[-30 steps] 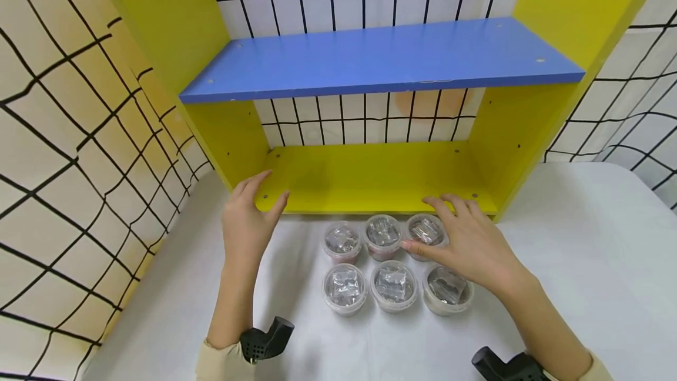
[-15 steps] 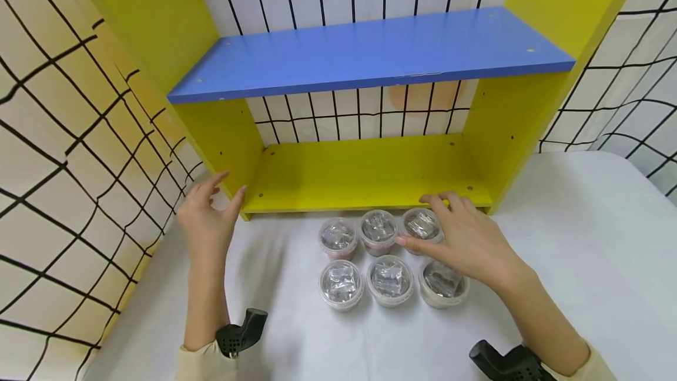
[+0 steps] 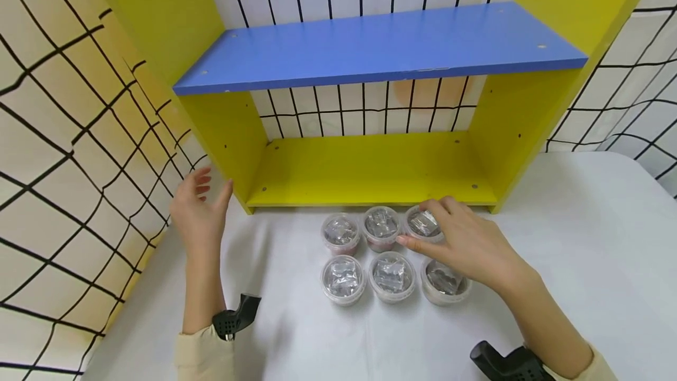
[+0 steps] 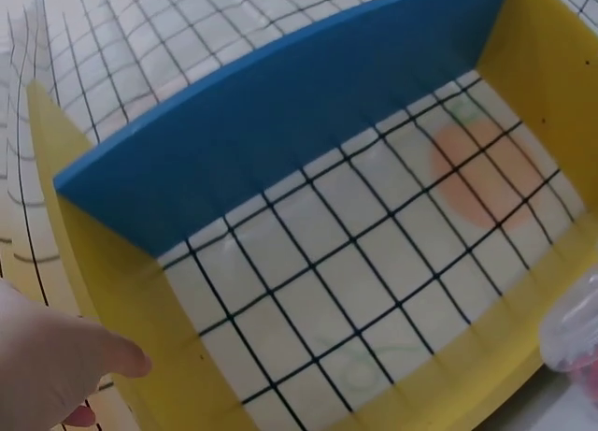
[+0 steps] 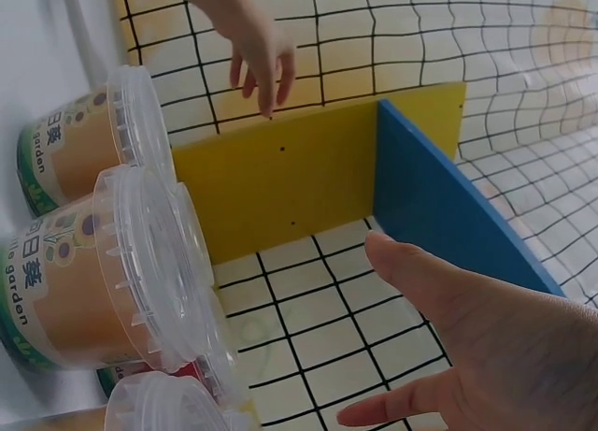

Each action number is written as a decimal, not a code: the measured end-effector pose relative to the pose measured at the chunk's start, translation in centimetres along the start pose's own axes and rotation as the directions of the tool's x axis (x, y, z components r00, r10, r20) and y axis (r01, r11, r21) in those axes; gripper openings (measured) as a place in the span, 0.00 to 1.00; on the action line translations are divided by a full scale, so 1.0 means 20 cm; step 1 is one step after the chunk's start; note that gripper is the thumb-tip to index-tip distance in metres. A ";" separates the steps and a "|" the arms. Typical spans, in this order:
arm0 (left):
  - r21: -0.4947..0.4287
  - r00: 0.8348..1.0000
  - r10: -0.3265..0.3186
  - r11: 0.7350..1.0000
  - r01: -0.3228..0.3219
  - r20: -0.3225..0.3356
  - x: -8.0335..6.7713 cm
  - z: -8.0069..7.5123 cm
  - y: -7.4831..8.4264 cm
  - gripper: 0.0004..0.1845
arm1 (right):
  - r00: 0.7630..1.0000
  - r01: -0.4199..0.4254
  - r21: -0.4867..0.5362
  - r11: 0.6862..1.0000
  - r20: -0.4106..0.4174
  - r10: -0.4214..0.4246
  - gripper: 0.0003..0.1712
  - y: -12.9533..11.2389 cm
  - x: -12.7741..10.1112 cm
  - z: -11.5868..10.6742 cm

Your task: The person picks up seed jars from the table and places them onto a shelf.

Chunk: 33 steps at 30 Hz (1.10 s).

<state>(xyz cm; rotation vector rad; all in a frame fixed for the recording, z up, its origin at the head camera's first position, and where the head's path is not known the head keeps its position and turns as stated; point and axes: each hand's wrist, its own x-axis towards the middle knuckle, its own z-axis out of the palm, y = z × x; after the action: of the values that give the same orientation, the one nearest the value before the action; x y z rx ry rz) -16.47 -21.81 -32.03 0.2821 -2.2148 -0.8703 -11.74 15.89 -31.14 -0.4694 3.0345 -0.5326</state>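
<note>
The right hand (image 3: 468, 246) hovers low over the back right tub (image 3: 423, 225) of six small lidded tubs. Its fingers are spread and lightly bent, the fingertips just above or perhaps brushing the lid; whether they touch cannot be told. This grip holds nothing. The right wrist view shows the same open palm (image 5: 486, 356) beside clear-lidded tubs (image 5: 121, 272) with printed labels.

The tubs stand in two rows of three on the white desk (image 3: 582, 263), just in front of the shelf unit (image 3: 370, 175). The front right tub (image 3: 444, 282) is partly hidden under the right hand.

The left hand (image 3: 198, 216) is open and upright, fingers relaxed, holding nothing. A second ago it rested near the front left corner of the yellow bottom shelf; now it has drawn away to the left, clear of the unit and near the grid wall (image 3: 79, 134). The right hand has barely shifted. That suggests the unit is being left where it stands and attention is turning to the tubs.

The unit has yellow sides, a yellow floor and a blue upper shelf (image 3: 381, 46), both bare. The back tubs lie closest to the bottom shelf's front edge, well apart from the left hand.
</note>
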 end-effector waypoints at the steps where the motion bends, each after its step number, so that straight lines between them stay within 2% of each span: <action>1: -0.007 1.000 -0.016 1.000 0.016 0.005 0.00 0.01 -0.01 0.21 | 1.000 -0.002 0.004 1.000 0.006 0.002 0.46 0.00 0.00 0.00; 9: -0.098 0.989 -0.135 0.985 0.141 0.063 0.04 0.06 -0.13 0.23 | 0.999 -0.021 0.026 0.999 0.050 0.020 0.48 -0.01 -0.02 0.04; 13: -0.123 0.975 -0.201 0.969 0.212 0.096 0.07 0.09 -0.15 0.23 | 0.997 -0.020 0.031 0.999 0.071 0.018 0.49 -0.01 -0.01 0.05; 16: -0.146 0.969 -0.222 0.961 0.236 0.107 0.09 0.13 -0.16 0.22 | 0.997 -0.011 0.031 0.999 0.083 0.008 0.51 -0.01 -0.01 0.06; 22: -0.145 0.982 -0.179 0.972 0.186 0.063 0.14 0.19 -0.16 0.20 | 0.991 0.065 -0.045 0.997 0.118 -0.059 0.52 0.00 -0.01 0.02; 26: -0.125 0.988 -0.151 0.980 0.155 0.040 0.16 0.19 -0.15 0.17 | 0.983 0.122 -0.058 0.991 0.144 -0.112 0.44 0.00 -0.02 0.01; 29: -0.117 0.990 -0.130 0.984 0.135 0.052 0.17 0.20 -0.15 0.17 | 0.978 0.140 -0.056 0.989 0.161 -0.130 0.39 0.00 -0.04 0.01; 33: -0.113 0.993 -0.096 0.988 0.103 0.064 0.18 0.22 -0.14 0.16 | 0.972 0.158 -0.079 0.984 0.186 -0.141 0.38 0.02 -0.08 0.02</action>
<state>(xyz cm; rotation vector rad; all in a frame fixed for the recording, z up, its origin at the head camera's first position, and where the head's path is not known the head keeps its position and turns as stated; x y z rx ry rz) -22.22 -23.18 -34.16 0.3176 -2.2094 -1.0696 -10.25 16.68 -31.74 -0.7134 2.8746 -0.3336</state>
